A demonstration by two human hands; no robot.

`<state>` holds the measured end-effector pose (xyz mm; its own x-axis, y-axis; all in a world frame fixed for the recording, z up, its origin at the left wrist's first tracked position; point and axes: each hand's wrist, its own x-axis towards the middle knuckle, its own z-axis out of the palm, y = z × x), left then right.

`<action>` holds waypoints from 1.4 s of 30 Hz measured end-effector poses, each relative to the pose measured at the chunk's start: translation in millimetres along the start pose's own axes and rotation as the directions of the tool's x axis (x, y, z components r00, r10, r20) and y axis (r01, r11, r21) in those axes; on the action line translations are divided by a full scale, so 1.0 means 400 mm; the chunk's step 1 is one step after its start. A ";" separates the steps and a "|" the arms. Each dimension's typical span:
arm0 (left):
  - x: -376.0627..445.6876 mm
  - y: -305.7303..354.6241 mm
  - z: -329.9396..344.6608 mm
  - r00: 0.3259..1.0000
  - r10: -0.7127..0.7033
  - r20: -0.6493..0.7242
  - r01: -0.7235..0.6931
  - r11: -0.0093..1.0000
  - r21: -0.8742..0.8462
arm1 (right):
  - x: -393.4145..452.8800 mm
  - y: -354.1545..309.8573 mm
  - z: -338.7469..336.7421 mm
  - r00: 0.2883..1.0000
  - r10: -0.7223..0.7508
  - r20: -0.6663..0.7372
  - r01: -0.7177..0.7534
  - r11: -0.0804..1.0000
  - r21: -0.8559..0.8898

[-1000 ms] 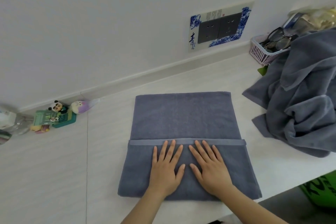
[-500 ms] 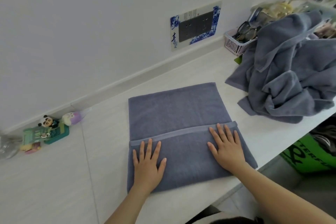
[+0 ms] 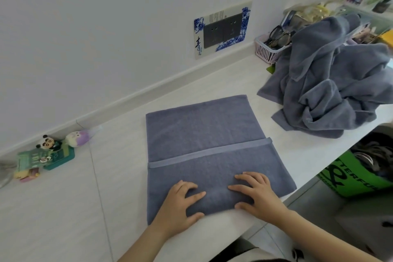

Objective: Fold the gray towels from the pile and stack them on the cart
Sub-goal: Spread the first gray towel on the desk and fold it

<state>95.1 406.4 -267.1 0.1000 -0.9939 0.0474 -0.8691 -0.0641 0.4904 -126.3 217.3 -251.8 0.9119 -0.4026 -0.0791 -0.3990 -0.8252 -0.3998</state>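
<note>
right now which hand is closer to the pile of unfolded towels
The right hand. It rests on the folded towel near its right half, on the side of the pile. The left hand grips the towel's near edge further left, farther from the pile.

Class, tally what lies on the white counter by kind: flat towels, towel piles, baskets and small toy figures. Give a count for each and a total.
Flat towel: 1
Towel pile: 1
Basket: 1
Toy figures: 2, a panda and a purple figure
Total: 5
</note>
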 end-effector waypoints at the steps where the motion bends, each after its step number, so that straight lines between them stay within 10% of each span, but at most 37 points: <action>1: -0.008 -0.004 0.004 0.999 -0.013 -0.048 0.011 0.999 -0.034 | -0.004 -0.001 0.007 0.999 0.012 -0.040 -0.010 0.999 0.035; 10: 0.023 0.007 -0.008 0.978 -0.139 -0.157 0.119 0.984 -0.129 | 0.036 -0.019 0.028 0.977 0.060 -0.203 -0.066 0.997 -0.025; 17: 0.095 0.029 -0.125 0.899 -0.359 0.253 0.401 0.905 -0.141 | 0.109 -0.035 -0.078 0.967 0.117 0.225 -0.116 0.993 -0.020; 26: 0.176 0.040 -0.282 0.699 -0.256 0.667 0.519 0.824 -0.227 | 0.218 -0.060 -0.302 0.698 0.001 0.716 -0.083 0.993 0.079; 42: 0.479 -0.167 -0.400 0.714 -0.568 0.408 0.601 0.797 0.058 | 0.688 -0.034 -0.367 0.696 0.195 0.691 -0.127 0.981 -0.149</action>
<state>249.9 234.6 -151.7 0.3676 -0.7105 -0.6001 -0.6605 -0.6537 0.3693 116.1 59.3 -134.1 0.6228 -0.1671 -0.7644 -0.5215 -0.8170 -0.2463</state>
